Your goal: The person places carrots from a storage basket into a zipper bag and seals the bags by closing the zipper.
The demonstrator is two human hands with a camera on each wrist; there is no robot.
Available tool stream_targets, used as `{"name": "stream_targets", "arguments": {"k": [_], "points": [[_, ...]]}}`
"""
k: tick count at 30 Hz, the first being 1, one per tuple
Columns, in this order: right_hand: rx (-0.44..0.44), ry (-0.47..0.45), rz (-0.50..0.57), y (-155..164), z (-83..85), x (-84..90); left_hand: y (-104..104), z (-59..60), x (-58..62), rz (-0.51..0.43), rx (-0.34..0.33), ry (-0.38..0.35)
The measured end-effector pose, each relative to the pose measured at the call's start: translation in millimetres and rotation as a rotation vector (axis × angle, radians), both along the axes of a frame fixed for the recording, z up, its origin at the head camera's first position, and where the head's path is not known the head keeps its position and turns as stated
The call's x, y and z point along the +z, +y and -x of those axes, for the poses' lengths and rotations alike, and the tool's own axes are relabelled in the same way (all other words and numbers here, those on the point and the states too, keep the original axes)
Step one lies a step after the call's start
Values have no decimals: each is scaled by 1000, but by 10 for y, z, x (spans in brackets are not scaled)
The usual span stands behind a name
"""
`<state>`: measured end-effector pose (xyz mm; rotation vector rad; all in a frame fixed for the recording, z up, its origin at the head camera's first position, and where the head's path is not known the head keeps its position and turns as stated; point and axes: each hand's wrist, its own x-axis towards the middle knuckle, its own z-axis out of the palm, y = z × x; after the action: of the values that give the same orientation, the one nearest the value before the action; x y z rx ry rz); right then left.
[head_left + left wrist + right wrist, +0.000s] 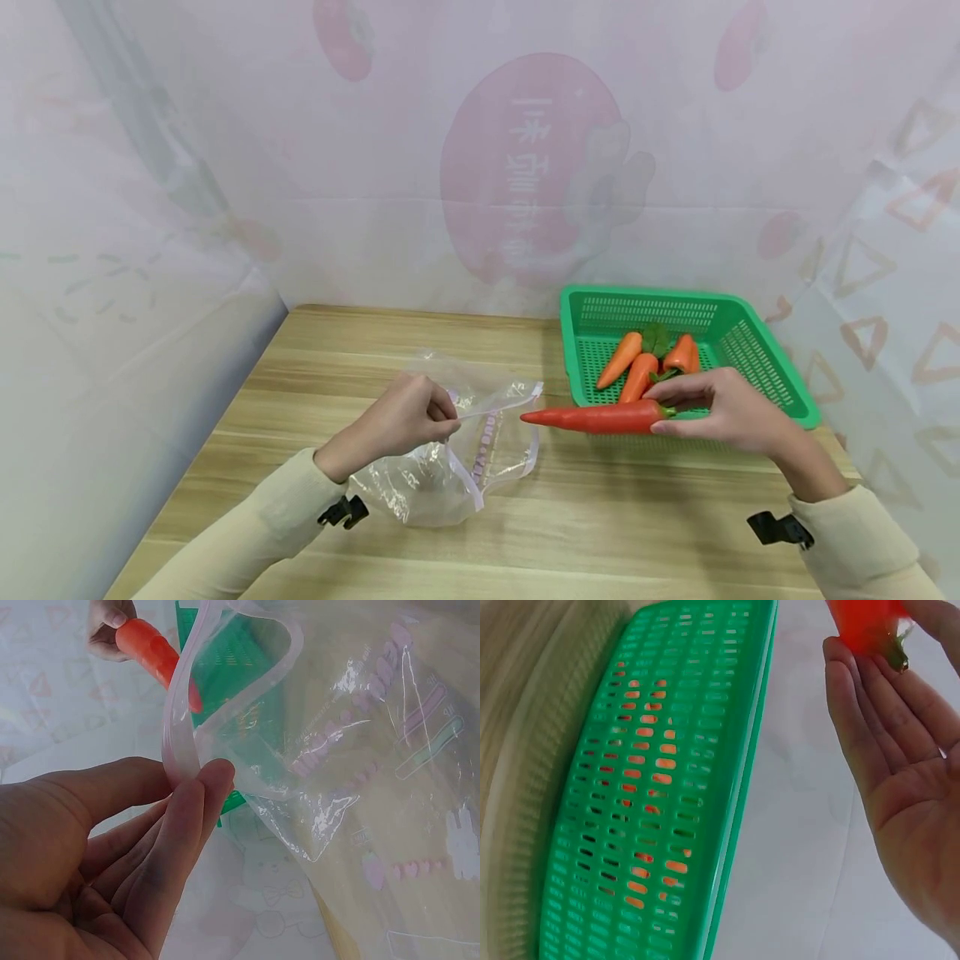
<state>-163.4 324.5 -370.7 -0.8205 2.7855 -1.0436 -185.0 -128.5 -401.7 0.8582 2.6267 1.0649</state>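
Observation:
A clear zip bag (427,483) with pink print lies on the table, its mouth spread apart and facing right. My left hand (408,417) pinches the bag's rim between thumb and fingertips, as the left wrist view shows close up at the white zip strip (180,720). In my right hand (731,417) is a long red chili pepper (600,417), gripped by its green-stemmed end. The pepper lies level, its tip pointing left at the bag's mouth. In the right wrist view only the pepper's stem end (866,630) shows, between thumb and fingers.
A green plastic basket (776,367) stands at the back right of the wooden table (315,350). Inside it are carrots (621,360) and an orange pepper (681,354), partly hidden by my right hand. A pale printed curtain (375,233) hangs behind and at both sides.

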Motion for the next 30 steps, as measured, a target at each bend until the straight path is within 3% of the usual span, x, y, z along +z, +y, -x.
{"name": "stream_targets", "arguments": {"k": [6,14,30], "points": [[16,66,-3,-170,-58,-81,2,5,10,1,-3,2],[-28,120,-17,-396,-209,-246,0,-8,6,6,-4,-7],[-56,154,52,-721,-266,-549,-2,-13,3,4,-6,5]]}}
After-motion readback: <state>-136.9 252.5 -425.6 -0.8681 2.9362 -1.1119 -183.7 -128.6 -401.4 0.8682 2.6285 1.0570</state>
